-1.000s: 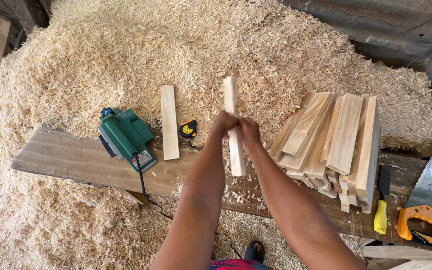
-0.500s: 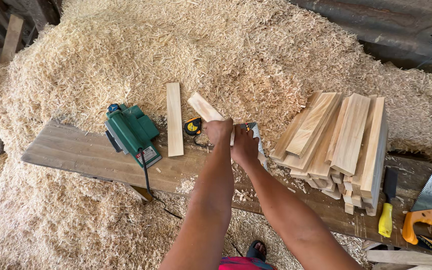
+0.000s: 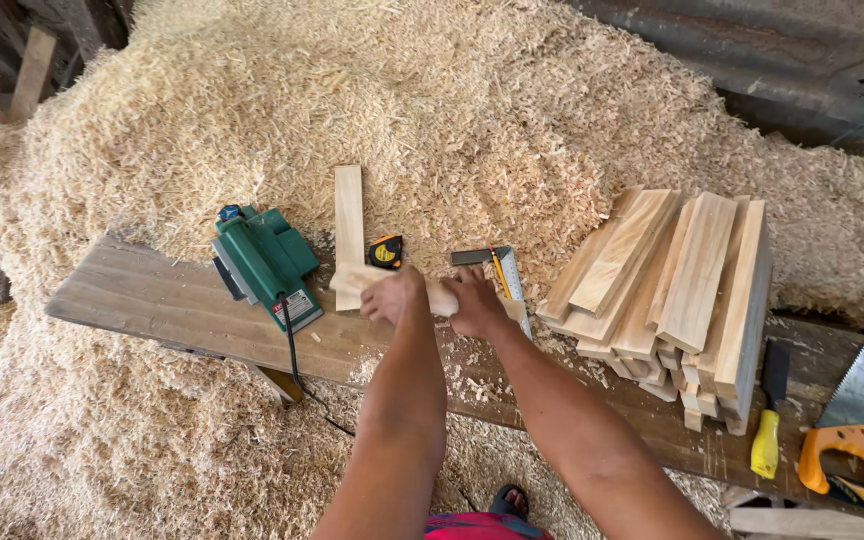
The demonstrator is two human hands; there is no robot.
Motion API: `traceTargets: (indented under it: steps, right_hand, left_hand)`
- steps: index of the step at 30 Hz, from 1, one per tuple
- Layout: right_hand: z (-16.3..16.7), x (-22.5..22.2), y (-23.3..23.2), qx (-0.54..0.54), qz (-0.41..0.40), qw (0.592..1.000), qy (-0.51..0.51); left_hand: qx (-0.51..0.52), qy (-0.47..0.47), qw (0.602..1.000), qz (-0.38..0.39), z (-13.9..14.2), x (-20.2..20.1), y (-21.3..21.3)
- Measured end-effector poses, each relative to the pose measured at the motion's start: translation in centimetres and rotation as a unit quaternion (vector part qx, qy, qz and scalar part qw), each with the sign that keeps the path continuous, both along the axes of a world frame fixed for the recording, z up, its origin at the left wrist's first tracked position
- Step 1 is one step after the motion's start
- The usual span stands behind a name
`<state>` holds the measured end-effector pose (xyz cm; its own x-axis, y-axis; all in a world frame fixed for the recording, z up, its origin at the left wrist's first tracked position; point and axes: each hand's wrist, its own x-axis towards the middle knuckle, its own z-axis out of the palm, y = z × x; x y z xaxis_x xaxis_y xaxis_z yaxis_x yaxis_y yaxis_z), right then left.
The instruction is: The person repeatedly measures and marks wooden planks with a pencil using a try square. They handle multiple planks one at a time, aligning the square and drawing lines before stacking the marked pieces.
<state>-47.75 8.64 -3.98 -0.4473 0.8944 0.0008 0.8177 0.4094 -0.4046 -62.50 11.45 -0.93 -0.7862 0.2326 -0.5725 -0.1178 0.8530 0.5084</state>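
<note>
Bright even daylight, soft shadows, sharp focus — dim upper corners

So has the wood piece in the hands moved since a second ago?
Yes. The wood piece swung from upright to lying crosswise, its end now against the flat slat beside the green planer.

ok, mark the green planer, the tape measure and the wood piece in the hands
green planer (image 3: 264,262), head view, on its body.
tape measure (image 3: 385,251), head view, on its case.
wood piece (image 3: 354,279), head view, on its left end.
</note>
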Motion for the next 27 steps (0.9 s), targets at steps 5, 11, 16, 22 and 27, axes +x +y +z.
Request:
traceTargets:
  steps: [5,11,16,22,27]
  right_hand:
    - [-1.6,-0.9,-0.1,-0.054,0.02,0.998,-0.03]
    - [-2.6,-1.2,0.3,-0.077,0.064,0.993,-0.066]
    - [-2.6,-1.2,0.0,-0.064,0.071,0.993,-0.066]
    - [-2.5,-1.7,-0.1,-0.051,0.093,0.993,-0.053]
    - [-3.2,-1.7,-1.0,-0.035,0.097,0.993,-0.056]
  left_hand:
    - [-0.019,0.027,0.993,0.117,-2.0,-0.5,-0.7]
    - [-0.037,0.007,0.987,0.158,-4.0,-0.6,-1.7]
    - [-0.026,-0.006,0.986,0.162,-3.3,-0.7,-2.3]
    - [0.001,-0.026,0.986,0.167,-2.2,-0.8,-3.7]
    - [-0.052,-0.012,0.984,0.172,-3.4,-1.4,-3.7]
